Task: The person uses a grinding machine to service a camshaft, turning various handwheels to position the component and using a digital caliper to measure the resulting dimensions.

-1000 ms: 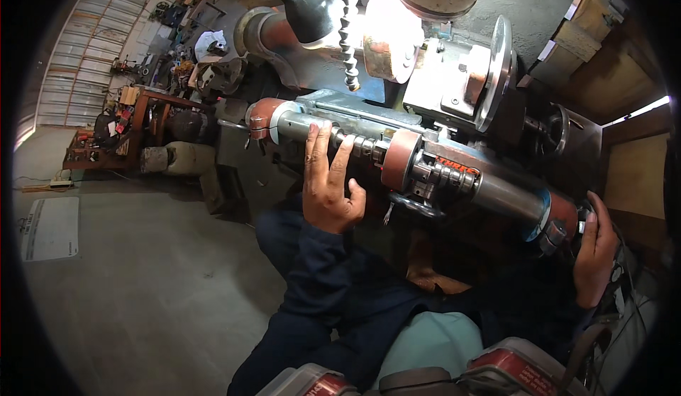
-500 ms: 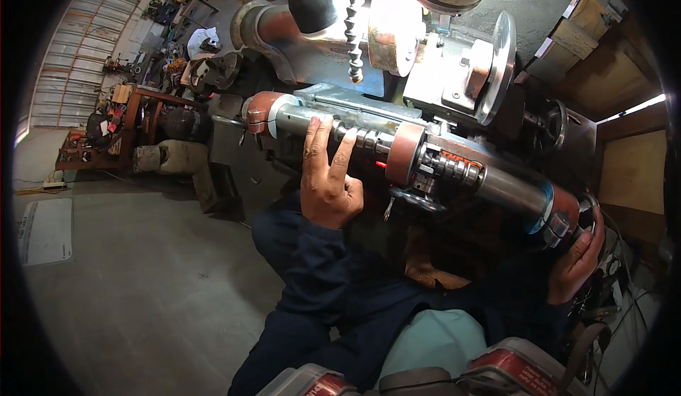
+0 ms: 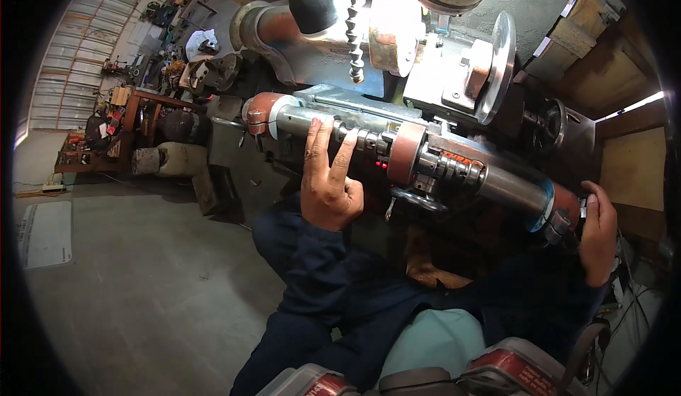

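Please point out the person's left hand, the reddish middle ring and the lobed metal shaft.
Left hand (image 3: 329, 189), head view: back of the hand.
Reddish middle ring (image 3: 406, 155), head view: its curved outer face.
Lobed metal shaft (image 3: 455, 168), head view: lobed stretch right of the ring.

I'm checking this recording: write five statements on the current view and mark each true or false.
1. The left hand's fingertips are at the shaft. True.
2. A red-brown ring surrounds the shaft. True.
3. The right hand grips the ring. False: the right hand is by the right housing.
4. The black lamp is right of the hose. False: the lamp is left of the hose.
5. The ring is nearer the left hand. True.
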Tool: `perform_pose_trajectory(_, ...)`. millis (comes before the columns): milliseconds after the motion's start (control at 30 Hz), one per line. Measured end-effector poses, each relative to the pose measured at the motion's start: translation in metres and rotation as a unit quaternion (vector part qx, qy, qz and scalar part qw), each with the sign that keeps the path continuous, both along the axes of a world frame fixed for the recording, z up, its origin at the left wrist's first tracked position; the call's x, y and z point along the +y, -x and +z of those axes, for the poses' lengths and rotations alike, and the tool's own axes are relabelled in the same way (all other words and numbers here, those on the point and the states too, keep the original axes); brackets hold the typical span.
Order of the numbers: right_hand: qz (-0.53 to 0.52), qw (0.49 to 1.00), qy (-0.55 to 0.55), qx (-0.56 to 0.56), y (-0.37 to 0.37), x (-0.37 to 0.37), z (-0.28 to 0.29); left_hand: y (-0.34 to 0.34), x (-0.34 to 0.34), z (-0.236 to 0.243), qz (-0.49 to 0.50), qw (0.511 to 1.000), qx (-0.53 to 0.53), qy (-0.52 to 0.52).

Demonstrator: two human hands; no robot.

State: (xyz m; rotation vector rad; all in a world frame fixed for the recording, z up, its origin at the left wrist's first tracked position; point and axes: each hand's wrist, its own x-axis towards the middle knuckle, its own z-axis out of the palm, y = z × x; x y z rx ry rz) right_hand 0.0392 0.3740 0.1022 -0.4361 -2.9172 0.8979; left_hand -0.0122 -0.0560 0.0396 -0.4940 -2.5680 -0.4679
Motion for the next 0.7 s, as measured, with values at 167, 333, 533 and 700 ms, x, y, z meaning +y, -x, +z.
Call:
perform_pose_trajectory(167,0.001,0.995,0.011,-0.098,0.014,0.01,0.006,0.0,-0.001,-0.001,0.003,1.0,0.005,-0.014)
perform_pose_trajectory(333,-0.007,0.997,0.007,-0.078,0.011,0.006,0.006,-0.001,0.0,-0.002,-0.019,0.999,0.016,-0.031)
perform_pose_trajectory(533,-0.021,0.999,0.019,-0.019,0.004,-0.002,0.002,-0.001,0.003,-0.001,-0.016,1.0,-0.001,-0.015)
perform_pose_trajectory(700,-0.031,0.997,0.026,0.071,-0.014,-0.02,-0.011,-0.003,0.004,-0.002,-0.005,1.0,0.011,-0.016)
